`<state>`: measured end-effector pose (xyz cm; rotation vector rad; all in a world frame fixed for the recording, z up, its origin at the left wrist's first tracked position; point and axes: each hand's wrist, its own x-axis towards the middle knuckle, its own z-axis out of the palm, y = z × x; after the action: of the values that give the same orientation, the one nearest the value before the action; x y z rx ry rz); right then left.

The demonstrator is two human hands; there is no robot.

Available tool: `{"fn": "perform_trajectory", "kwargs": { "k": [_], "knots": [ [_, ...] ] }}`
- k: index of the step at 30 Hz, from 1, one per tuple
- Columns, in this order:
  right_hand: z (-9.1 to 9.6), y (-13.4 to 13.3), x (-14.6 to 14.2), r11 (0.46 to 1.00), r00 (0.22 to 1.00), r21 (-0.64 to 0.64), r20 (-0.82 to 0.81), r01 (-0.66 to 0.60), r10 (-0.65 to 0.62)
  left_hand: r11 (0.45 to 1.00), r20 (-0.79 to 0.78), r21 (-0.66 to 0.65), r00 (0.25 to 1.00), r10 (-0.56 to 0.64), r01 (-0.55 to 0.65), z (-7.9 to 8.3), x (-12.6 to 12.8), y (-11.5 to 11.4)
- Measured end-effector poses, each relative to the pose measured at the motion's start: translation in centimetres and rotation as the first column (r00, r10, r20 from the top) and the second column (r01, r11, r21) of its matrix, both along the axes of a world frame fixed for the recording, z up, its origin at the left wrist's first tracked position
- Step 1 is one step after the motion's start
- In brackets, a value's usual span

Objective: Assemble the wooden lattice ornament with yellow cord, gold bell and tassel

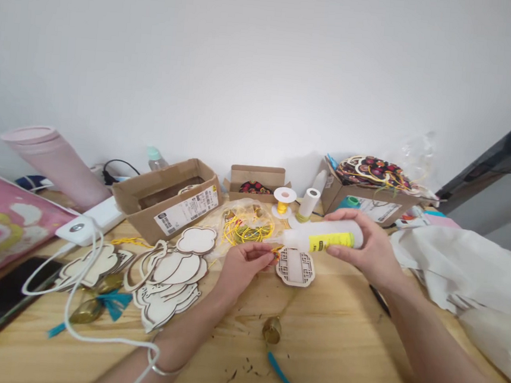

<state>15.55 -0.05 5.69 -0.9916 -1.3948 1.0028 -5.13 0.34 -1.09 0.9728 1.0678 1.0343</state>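
Note:
My right hand (pixel 369 246) is wrapped around a white squeeze bottle of glue (pixel 296 240) with a yellow label, tipped on its side with the nozzle pointing left. The nozzle tip is just above the fingers of my left hand (pixel 249 259), which pinch a bit of yellow cord (pixel 277 252). Right beside those fingertips lies a wooden ornament (pixel 296 268) with cut-out lattice sides and a pale centre, partly under the bottle. Nearer to me rests a brass bell (pixel 272 330) with a blue tail (pixel 290 382).
Cloud-shaped wooden pieces (pixel 177 268) are piled on the left, by more bells (pixel 86 308) and a white cable (pixel 70 312). Behind stand an open cardboard box (pixel 170 196), thread spools (pixel 284 200) and a full box (pixel 367 192). White cloth (pixel 476 270) lies at right.

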Motion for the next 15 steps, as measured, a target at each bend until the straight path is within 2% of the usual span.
{"fn": "perform_trajectory", "kwargs": {
  "k": [2, 4, 7, 9, 12, 15],
  "knots": [
    [-0.4, 0.4, -0.8, 0.999, 0.961, -0.042, -0.275, 0.027, -0.037, 0.999, 0.004, -0.029, 1.0, 0.016, -0.016, 0.2, 0.0, 0.0],
    [-0.9, 0.6, -1.4, 0.996, 0.859, -0.086, -0.509, 0.019, -0.061, 0.998, 0.009, -0.053, 1.0, 0.029, -0.028, 0.5, 0.0, -0.1],
    [-1.7, 0.6, -1.8, 0.985, 0.697, -0.169, -0.71, -0.028, -0.102, 0.997, 0.006, -0.071, 0.999, 0.037, -0.036, 0.6, 0.1, -0.1],
    [-2.2, 0.5, -1.9, 0.96, 0.629, -0.252, -0.767, -0.119, -0.124, 0.997, 0.0, -0.064, 0.999, 0.033, -0.033, 0.5, 0.1, -0.1],
    [-2.6, 0.3, -2.2, 0.901, 0.623, -0.342, -0.774, -0.266, -0.109, 0.999, 0.006, -0.045, 1.0, 0.02, -0.02, 0.1, 0.0, -0.1],
    [-3.0, 0.0, -2.6, 0.905, 0.71, -0.336, -0.702, -0.261, -0.056, 0.999, 0.0, -0.046, 1.0, 0.026, -0.026, -0.1, 0.0, 0.0]
  ]
}}
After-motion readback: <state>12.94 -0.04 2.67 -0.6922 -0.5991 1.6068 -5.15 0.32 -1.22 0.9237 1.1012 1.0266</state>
